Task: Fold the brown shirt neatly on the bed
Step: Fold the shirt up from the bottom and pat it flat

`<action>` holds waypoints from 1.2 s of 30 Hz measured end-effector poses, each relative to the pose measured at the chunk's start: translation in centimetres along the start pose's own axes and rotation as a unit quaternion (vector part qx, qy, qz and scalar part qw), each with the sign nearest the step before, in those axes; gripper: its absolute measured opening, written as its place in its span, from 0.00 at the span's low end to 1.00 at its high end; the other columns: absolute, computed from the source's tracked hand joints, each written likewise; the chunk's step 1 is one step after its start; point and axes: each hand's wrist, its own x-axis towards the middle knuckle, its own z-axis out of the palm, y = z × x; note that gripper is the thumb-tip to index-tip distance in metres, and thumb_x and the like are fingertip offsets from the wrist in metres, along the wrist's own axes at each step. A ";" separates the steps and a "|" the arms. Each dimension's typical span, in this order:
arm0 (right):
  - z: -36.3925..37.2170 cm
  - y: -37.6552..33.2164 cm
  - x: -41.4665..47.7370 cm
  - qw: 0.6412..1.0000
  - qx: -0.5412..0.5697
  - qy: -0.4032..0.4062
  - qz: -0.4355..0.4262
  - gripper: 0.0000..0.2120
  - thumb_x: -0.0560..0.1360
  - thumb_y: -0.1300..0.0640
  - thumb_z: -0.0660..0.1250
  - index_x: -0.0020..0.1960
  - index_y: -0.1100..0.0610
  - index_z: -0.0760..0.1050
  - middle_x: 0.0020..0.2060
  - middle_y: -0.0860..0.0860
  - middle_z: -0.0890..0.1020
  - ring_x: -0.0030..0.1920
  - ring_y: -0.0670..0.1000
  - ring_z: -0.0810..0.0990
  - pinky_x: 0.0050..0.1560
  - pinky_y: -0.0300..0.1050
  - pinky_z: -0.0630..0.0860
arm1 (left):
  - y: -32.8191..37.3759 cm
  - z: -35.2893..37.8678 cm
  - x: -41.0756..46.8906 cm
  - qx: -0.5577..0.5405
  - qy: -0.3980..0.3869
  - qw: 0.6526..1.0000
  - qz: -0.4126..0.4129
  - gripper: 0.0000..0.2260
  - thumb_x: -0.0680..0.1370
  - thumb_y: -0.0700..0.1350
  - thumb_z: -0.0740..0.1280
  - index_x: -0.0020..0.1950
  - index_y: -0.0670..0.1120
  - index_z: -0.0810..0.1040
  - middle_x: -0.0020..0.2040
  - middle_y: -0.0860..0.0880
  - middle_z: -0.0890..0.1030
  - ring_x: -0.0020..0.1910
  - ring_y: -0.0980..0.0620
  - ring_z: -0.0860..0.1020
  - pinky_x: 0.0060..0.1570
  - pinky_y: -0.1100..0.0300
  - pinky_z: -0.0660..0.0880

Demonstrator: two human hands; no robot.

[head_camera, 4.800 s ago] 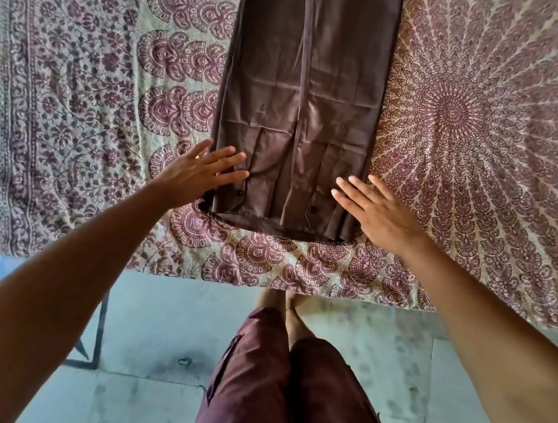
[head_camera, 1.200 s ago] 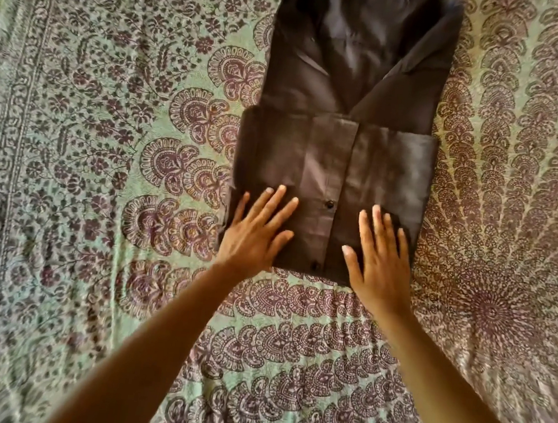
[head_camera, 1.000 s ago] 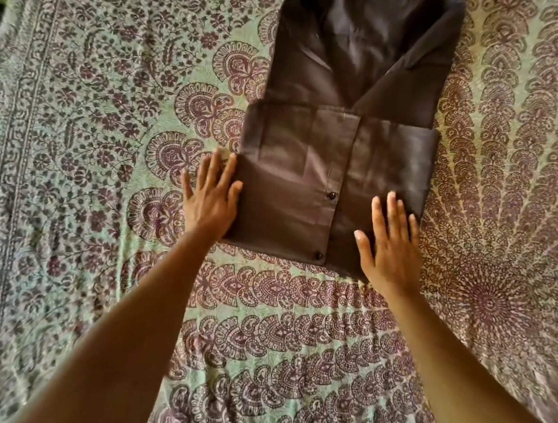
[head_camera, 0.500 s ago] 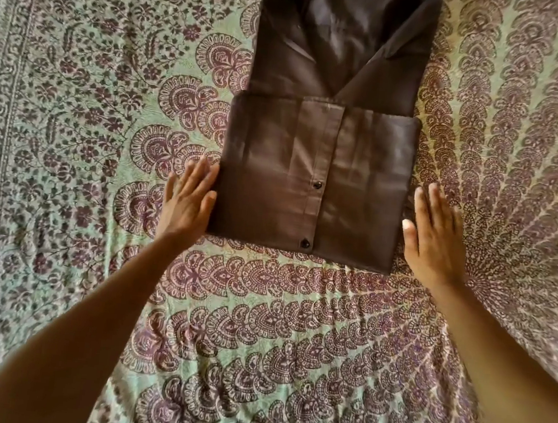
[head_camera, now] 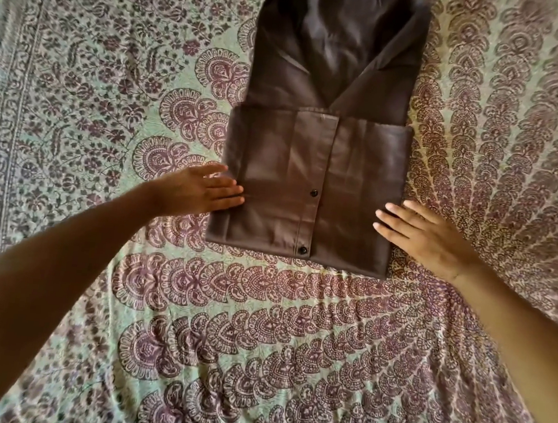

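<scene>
Seen from the head camera, a brown shirt (head_camera: 311,187) lies partly folded on a bed covered with a patterned bedspread (head_camera: 258,329). Its lower part is doubled up over the body into a flat rectangle, with the collar end showing beyond it at the far side. Two dark buttons (head_camera: 313,192) sit along the front strip of the folded panel. The person's left hand (head_camera: 200,191) rests flat and open at the left edge of the fold, fingertips touching the cloth. The right hand (head_camera: 423,236) lies open at the right edge, fingers spread and reaching onto the panel. The hands are set well apart, one on each side, gripping nothing.
</scene>
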 end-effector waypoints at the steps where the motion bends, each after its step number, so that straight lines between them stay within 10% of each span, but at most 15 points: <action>1: 0.1 0.2 -0.1 1.000 0.000 0.000 -0.006 0.38 0.53 0.79 0.73 0.62 0.64 0.74 0.60 0.60 0.77 0.58 0.62 0.78 0.70 0.49 0.48 | 0.0 0.0 0.2 -0.004 -0.006 1.000 0.004 0.29 0.61 0.36 0.76 0.61 0.42 0.77 0.55 0.45 0.83 0.51 0.47 0.82 0.57 0.49 0.74; 8: 0.5 -1.9 1.3 0.979 0.124 0.116 0.112 0.15 0.67 0.72 0.65 0.51 0.62 0.81 0.51 0.56 0.83 0.52 0.58 0.82 0.58 0.55 0.74 | 1.4 -0.3 1.3 -0.165 0.042 0.967 -0.191 0.21 0.65 0.37 0.76 0.57 0.47 0.81 0.53 0.46 0.83 0.49 0.45 0.83 0.53 0.50 0.78; 11: -0.7 -2.9 1.6 0.904 0.294 0.173 0.257 0.17 0.67 0.77 0.63 0.51 0.63 0.79 0.55 0.57 0.81 0.61 0.57 0.76 0.64 0.56 0.71 | 2.3 -0.6 0.8 -0.406 0.112 0.830 -0.365 0.23 0.69 0.33 0.72 0.57 0.56 0.80 0.55 0.51 0.82 0.53 0.47 0.81 0.57 0.48 0.76; 15: -3.3 -3.4 3.0 0.812 0.423 0.247 0.316 0.11 0.72 0.72 0.62 0.53 0.63 0.74 0.64 0.55 0.74 0.69 0.51 0.66 0.71 0.43 0.61 | 2.4 -2.7 0.2 -0.545 0.203 0.714 -0.389 0.24 0.70 0.34 0.67 0.54 0.62 0.77 0.59 0.68 0.76 0.66 0.56 0.72 0.70 0.50 0.65; 19: -6.6 -4.2 3.8 0.713 0.546 0.311 0.311 0.02 0.77 0.55 0.61 0.49 0.52 0.71 0.41 0.39 0.80 0.41 0.38 0.79 0.34 0.36 0.76 | 3.6 -6.4 0.1 -0.644 0.246 0.577 -0.437 0.15 0.71 0.42 0.64 0.48 0.61 0.81 0.47 0.60 0.82 0.52 0.61 0.78 0.55 0.61 0.75; 25: -9.2 -6.3 0.8 0.646 0.515 0.379 0.416 0.09 0.77 0.52 0.56 0.47 0.41 0.74 0.31 0.44 0.76 0.28 0.44 0.70 0.26 0.42 0.68 | 7.4 -10.9 -2.6 -0.658 0.243 0.528 -0.479 0.08 0.79 0.37 0.58 0.44 0.42 0.75 0.38 0.53 0.82 0.42 0.56 0.81 0.44 0.60 0.79; 30: -10.7 -8.3 0.6 0.649 0.453 0.412 0.451 0.08 0.78 0.56 0.53 0.42 0.55 0.67 0.29 0.41 0.69 0.30 0.34 0.67 0.29 0.35 0.58 | 9.0 -10.8 -0.6 -0.545 0.292 0.533 -0.578 0.09 0.81 0.47 0.57 0.48 0.45 0.74 0.38 0.48 0.78 0.36 0.59 0.79 0.34 0.63 0.77; 36: -7.3 -4.2 4.3 0.654 0.386 0.406 0.509 0.15 0.78 0.60 0.55 0.45 0.73 0.70 0.29 0.51 0.68 0.29 0.47 0.61 0.31 0.41 0.54 | 4.3 -7.1 5.9 -0.408 0.365 0.539 -0.640 0.11 0.81 0.47 0.54 0.55 0.44 0.72 0.38 0.48 0.75 0.34 0.50 0.72 0.32 0.55 0.68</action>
